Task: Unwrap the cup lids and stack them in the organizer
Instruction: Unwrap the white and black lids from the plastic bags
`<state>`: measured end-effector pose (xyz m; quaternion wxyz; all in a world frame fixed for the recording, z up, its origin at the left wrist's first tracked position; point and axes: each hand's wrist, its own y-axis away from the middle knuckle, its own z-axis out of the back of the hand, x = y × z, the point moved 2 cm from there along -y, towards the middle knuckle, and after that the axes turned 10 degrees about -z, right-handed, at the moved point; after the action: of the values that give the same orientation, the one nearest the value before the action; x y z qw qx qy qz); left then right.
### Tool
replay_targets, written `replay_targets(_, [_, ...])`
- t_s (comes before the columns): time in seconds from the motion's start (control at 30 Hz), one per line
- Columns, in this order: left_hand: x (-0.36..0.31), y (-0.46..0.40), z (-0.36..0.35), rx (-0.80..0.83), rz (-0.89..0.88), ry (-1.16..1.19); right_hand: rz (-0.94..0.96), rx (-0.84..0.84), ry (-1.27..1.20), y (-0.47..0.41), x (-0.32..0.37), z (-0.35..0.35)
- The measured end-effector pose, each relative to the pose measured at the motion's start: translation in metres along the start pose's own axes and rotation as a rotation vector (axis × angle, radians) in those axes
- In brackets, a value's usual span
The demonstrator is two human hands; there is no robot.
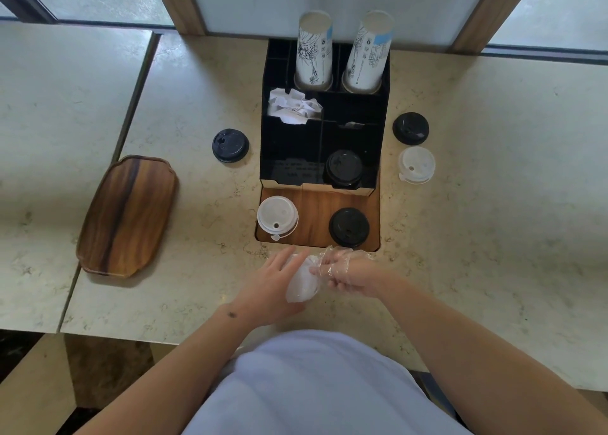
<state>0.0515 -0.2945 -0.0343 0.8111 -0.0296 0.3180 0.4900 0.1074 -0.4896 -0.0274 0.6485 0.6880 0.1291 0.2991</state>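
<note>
A wrapped lid (pixel 302 283) sits largely hidden between the left hand (pixel 276 280) and right hand (pixel 348 275) (its colour blurred by film); both forearms run off frame.

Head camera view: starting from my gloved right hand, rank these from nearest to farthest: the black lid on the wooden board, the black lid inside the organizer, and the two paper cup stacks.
From the right hand:
1. Black lid on the wooden board, just ahead of the hand.
2. Black lid inside the organizer, front right compartment.
3. Paper cup stacks, back row of the organizer, farthest.
</note>
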Motion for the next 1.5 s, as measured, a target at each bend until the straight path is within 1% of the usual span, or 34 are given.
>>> replay_targets(0.2, [0.008,0.001,-0.009,-0.030,0.006,-0.009,-0.020,0.052,-0.065,0.007,-0.004,-0.002])
replay_targets(0.3, [0.010,0.001,-0.012,-0.075,0.036,0.028,-0.001,0.018,-0.080,0.006,-0.009,0.001])
replay_targets(0.43, [0.015,0.004,-0.016,-0.095,0.067,0.063,0.054,-0.039,-0.137,0.005,-0.019,0.014])
replay_targets(0.57, [0.023,0.008,-0.017,-0.054,0.152,0.058,0.076,0.013,-0.188,0.007,-0.023,0.024])
replay_targets(0.7, [0.033,0.011,-0.014,-0.022,0.113,0.032,0.140,0.098,-0.286,0.014,-0.028,0.036])
replay_targets(0.87, [0.037,0.014,-0.012,-0.040,0.108,0.004,0.151,0.037,-0.204,0.024,-0.033,0.066])
replay_targets(0.97, [0.037,0.015,-0.014,-0.045,0.121,-0.023,0.120,-0.074,-0.119,0.032,-0.030,0.091])
replay_targets(1.07, [0.039,0.017,-0.017,-0.054,0.132,-0.044,0.121,-0.163,0.003,0.046,-0.011,0.114])
replay_targets(1.13, [0.039,0.018,-0.017,-0.058,0.125,-0.050,0.119,-0.236,0.215,0.058,0.011,0.127])
replay_targets(1.23, [0.039,0.017,-0.017,-0.048,0.119,-0.062,0.056,-0.335,0.735,0.078,0.051,0.140])
replay_targets(1.3, [0.039,0.017,-0.018,-0.046,0.122,-0.060,-0.007,-0.329,1.019,0.093,0.077,0.142])
replay_targets(1.33, [0.039,0.017,-0.019,-0.046,0.121,-0.054,-0.032,-0.314,1.105,0.100,0.090,0.141])
replay_targets(1.4, [0.040,0.017,-0.019,-0.042,0.121,-0.045,-0.041,-0.266,1.186,0.112,0.117,0.135])
replay_targets(1.5, [0.039,0.016,-0.018,-0.015,0.125,-0.060,0.058,-0.213,1.192,0.118,0.159,0.117])
